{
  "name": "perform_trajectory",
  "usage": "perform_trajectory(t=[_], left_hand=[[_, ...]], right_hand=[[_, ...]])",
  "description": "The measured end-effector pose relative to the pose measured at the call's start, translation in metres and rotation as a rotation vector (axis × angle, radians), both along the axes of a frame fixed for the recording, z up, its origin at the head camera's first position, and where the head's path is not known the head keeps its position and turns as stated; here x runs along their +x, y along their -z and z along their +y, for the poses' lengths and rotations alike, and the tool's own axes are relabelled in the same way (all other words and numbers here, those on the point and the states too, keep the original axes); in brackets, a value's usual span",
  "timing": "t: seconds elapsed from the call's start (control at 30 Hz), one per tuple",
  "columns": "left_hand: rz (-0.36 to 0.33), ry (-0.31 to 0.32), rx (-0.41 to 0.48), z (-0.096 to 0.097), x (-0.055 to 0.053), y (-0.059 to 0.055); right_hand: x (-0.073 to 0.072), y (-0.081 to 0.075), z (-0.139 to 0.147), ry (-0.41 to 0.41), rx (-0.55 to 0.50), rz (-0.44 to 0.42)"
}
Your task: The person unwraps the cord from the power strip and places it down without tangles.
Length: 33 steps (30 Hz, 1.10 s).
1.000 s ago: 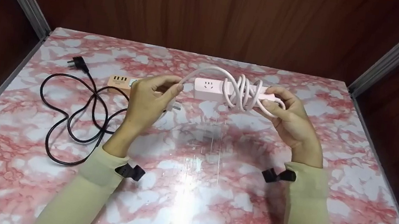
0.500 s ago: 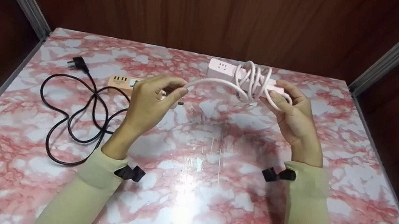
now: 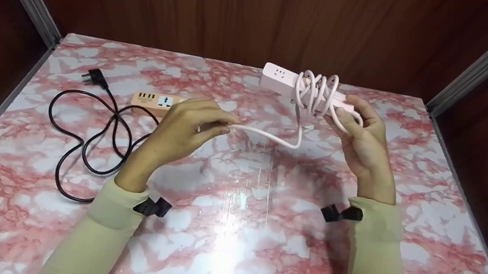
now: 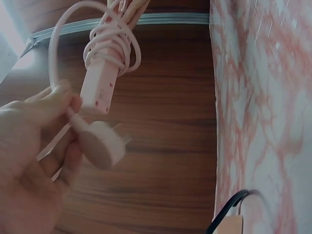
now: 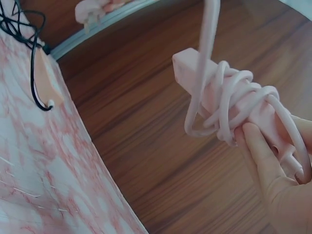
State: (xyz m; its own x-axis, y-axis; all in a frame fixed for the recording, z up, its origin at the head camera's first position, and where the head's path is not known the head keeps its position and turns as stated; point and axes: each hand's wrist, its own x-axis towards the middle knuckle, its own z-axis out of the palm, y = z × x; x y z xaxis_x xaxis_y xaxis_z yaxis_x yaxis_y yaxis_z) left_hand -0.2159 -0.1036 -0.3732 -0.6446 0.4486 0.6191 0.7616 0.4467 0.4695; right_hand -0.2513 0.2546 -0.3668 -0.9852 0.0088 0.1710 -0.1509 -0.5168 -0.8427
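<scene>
A pink power strip [image 3: 278, 78] is held up above the table at its right end by my right hand [image 3: 361, 142], tilted with its far left end higher. Its pale pink cord [image 3: 313, 94] is wound several times round the strip's middle. From the coil a loose length dips, then runs left to my left hand [image 3: 187, 126], which pinches it between thumb and fingers. In the left wrist view the plug [image 4: 101, 145] hangs just past those fingertips, prongs outward. The right wrist view shows fingers [image 5: 263, 151] and thumb gripping the strip beside the cord's exit.
An orange power strip [image 3: 147, 100] with USB ports lies on the marbled pink table [image 3: 227, 250], partly hidden behind my left hand. Its black cord [image 3: 79, 137] sprawls in loops at the left, ending in a black plug [image 3: 97, 78]. Dark wooden panels [image 3: 261, 19] enclose the table.
The pink power strip has moved up and slightly right, its left end tipping upward. My left hand has moved slightly down, and the cord between the hands has gone from arching up to sagging.
</scene>
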Motion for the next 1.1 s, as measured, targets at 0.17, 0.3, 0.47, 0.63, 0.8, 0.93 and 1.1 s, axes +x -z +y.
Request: perform_trajectory(t=[0.17, 0.3, 0.47, 0.63, 0.8, 0.93, 1.1], left_hand=[[-0.023, 0.065, -0.117, -0.006, 0.001, 0.001], [-0.061, 0.121, -0.187, -0.008, -0.001, 0.002], [-0.100, 0.140, -0.238, -0.008, -0.002, 0.004], [-0.109, 0.156, -0.262, -0.007, -0.003, 0.006], [-0.139, 0.156, -0.295, -0.007, -0.005, 0.010], [-0.176, 0.144, -0.340, -0.005, -0.007, 0.014], [-0.220, 0.137, -0.397, -0.003, -0.008, 0.019]], right_hand=[[0.001, 0.000, 0.000, 0.006, 0.021, 0.014], [0.002, -0.001, 0.000, -0.003, 0.026, 0.023], [0.003, -0.002, 0.001, -0.008, 0.020, 0.020], [0.004, -0.002, 0.001, -0.007, 0.015, 0.024], [0.005, -0.003, 0.001, -0.005, 0.012, 0.035], [0.006, -0.004, 0.000, -0.021, -0.005, 0.050], [0.007, -0.005, -0.001, -0.046, -0.029, 0.059]])
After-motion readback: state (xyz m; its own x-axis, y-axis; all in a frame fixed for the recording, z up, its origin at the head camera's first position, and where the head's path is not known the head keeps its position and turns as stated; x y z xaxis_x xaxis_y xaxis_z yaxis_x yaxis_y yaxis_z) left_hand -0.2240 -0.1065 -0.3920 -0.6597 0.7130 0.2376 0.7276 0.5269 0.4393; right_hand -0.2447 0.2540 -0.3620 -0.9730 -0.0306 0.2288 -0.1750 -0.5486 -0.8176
